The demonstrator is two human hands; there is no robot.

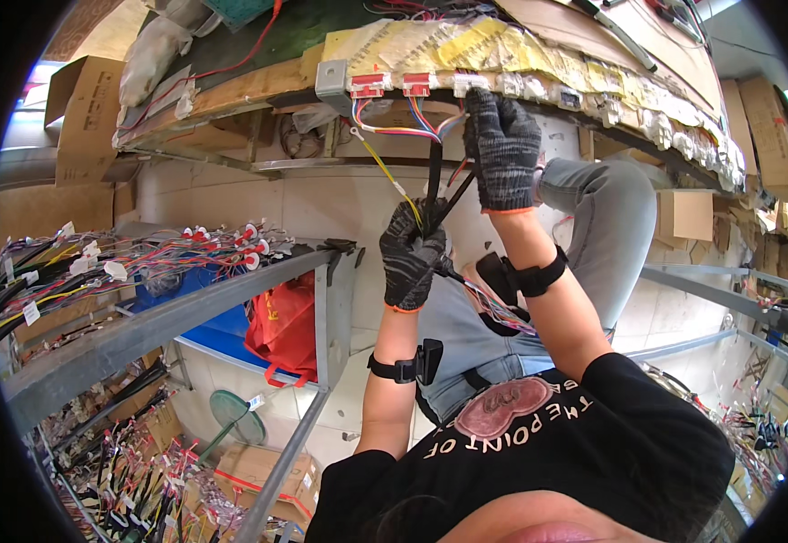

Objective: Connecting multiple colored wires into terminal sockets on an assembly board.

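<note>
My left hand (415, 253), in a dark grey knit glove, is closed round a wire harness (434, 172) with black sleeving. Its red, blue and white wires fan up to two red-and-white connectors (367, 85) on the bench edge. A yellow wire (377, 161) with a ring terminal stands out from the same grip. My right hand (504, 149), gloved alike, is higher, at the bench edge. Its fingers are curled in, their tips against a white connector (472, 83); what lies between them is hidden. More coloured wires (493, 306) hang below my left hand across my lap.
A metal bracket (330, 80) sits left of the connectors on the taped bench edge (520, 54). To my left, a metal rack (176, 312) carries bundled harnesses (95, 262); a red bag (283, 328) hangs by its post. Another rack (729, 281) stands right. Cardboard boxes (90, 118) flank the bench.
</note>
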